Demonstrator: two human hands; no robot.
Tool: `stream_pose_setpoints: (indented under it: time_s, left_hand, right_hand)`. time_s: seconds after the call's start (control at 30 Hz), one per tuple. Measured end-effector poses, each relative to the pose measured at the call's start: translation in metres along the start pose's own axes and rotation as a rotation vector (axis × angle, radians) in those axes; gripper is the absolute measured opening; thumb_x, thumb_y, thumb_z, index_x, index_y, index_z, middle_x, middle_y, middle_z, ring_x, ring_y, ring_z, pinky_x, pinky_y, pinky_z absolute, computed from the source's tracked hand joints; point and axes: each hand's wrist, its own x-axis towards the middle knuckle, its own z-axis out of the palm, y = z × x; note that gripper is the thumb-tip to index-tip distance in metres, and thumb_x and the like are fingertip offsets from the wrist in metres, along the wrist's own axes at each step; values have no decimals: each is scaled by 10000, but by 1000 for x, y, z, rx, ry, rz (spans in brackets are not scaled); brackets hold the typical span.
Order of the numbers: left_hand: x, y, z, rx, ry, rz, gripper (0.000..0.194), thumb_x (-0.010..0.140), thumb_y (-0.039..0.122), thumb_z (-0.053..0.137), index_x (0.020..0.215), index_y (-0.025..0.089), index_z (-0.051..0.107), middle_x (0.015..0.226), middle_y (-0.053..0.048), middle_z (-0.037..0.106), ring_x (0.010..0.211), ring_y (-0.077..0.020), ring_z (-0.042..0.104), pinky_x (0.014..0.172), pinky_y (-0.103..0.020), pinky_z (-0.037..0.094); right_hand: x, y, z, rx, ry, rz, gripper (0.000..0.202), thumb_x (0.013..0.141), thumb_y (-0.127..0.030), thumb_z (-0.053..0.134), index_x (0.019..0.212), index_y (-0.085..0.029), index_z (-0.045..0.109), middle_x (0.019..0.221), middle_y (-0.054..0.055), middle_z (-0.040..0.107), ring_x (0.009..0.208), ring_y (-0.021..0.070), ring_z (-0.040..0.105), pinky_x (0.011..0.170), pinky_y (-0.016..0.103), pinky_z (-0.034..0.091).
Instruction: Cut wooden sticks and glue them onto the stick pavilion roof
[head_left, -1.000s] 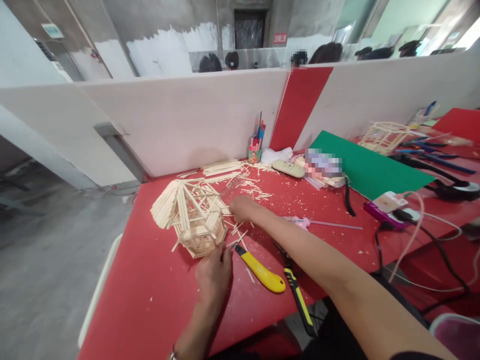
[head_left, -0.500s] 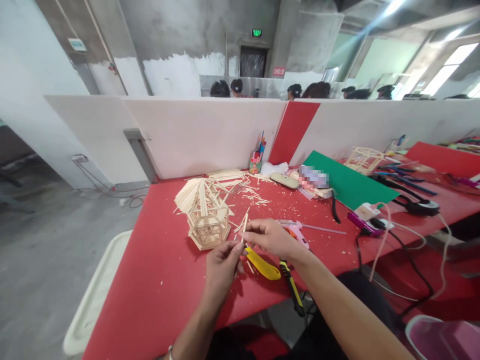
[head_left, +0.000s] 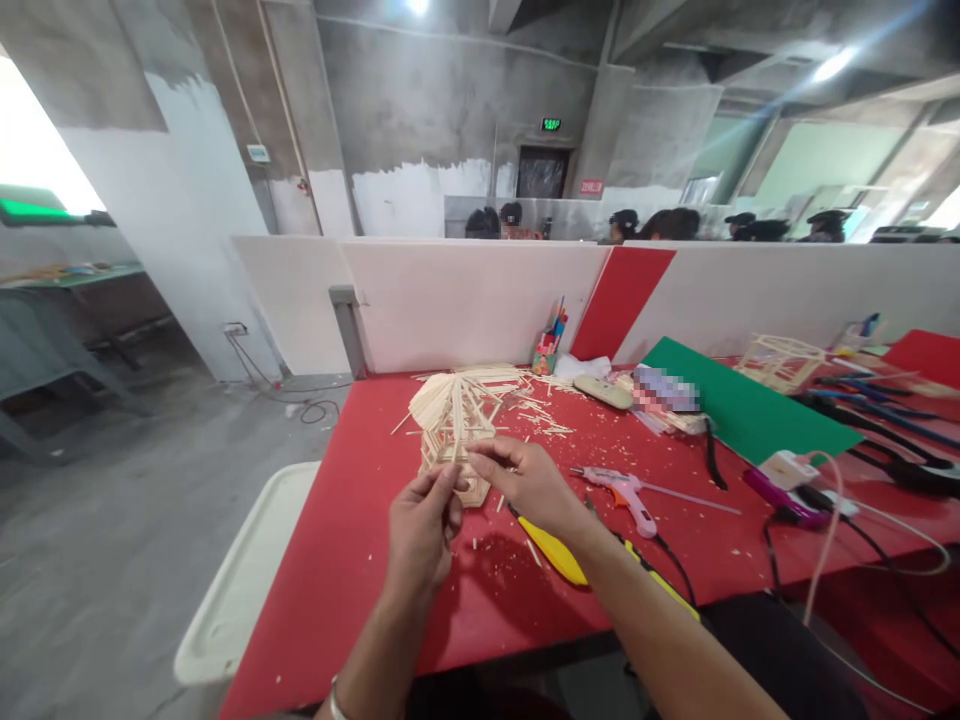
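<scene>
A small model pavilion (head_left: 457,420) built from thin wooden sticks stands on the red table, its roof partly covered with sticks. My left hand (head_left: 424,525) is just in front of it, thumb and finger pinched on a thin wooden stick (head_left: 457,450). My right hand (head_left: 532,490) is closed at the same stick from the right, its fingertips close to the left ones. The stick's outline blends with the model behind. Beneath my right forearm lies a yellow-handled tool (head_left: 555,550), partly covered. A pink hot glue gun (head_left: 622,492) rests to the right.
Loose wooden sticks (head_left: 547,415) and scraps litter the table behind the model. A pen cup (head_left: 545,355) stands by the white partition (head_left: 472,300). To the right are a green sheet (head_left: 742,405) and a power strip (head_left: 784,498) with cables. A black-and-yellow cutter (head_left: 667,585) lies near the front edge.
Both hands have moved left with the stick, from above the yellow-handled tool to in front of the model. The camera view has turned left and up, showing more of the glue gun.
</scene>
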Motion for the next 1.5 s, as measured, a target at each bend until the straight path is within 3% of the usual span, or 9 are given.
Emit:
stream_pose_setpoints:
  time_s: [0.07,0.23,0.53,0.9,1.5]
  left_hand:
    - [9,3,3,-23,45,16,325,501,354,839,641,110,677,567,7,634,320,-20,403,300,-150,224]
    - [25,1,7,-58,85,17,330,486,341,847,656,108,687,567,4,645,317,-24,413,300,-158,233]
    - [28,-1,8,-53,74,1,311,509,338,842,655,105,696,570,-3,651,337,-27,431,321,-162,269]
    - [32,-2,8,-23,63,-18,309,524,329,839,663,94,693,582,-19,657,334,-28,431,304,-154,246]
    - [38,-4,9,-25,27,-15,351,500,360,849,658,89,690,604,-35,675,323,-30,429,294,-155,257]
  right_hand:
    - [-2,0,-2,-39,29,-9,291,831,-387,568,1024,-196,674,894,25,702,812,162,621,724,279,477]
    - [-9,2,-7,-78,-1,-35,242,847,-335,558,1016,-222,688,986,31,711,896,177,637,800,306,484]
    - [3,5,-8,-260,49,-156,293,879,-317,520,1125,-226,652,1040,47,697,899,163,632,816,289,480]
    - [22,-2,-3,-724,74,-199,405,901,-246,443,1297,-264,530,1096,47,687,977,163,629,848,263,473]
    - [20,1,-4,-763,75,-184,417,901,-246,416,1305,-260,519,1128,46,674,968,163,626,838,269,471]
